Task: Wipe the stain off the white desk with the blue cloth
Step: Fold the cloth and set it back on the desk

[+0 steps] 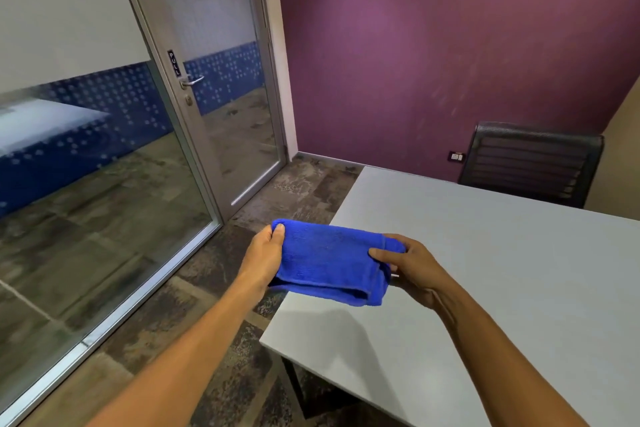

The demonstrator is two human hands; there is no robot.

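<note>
"pull" on door plate (pixel 174 63)

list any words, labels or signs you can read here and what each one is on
"PULL" reads top to bottom on a small black plate on the glass door's metal frame, just above the door handle.
The wall socket beside the chair is too small to show any marking.
No text shows on the blue cloth or the white desk.
</note>
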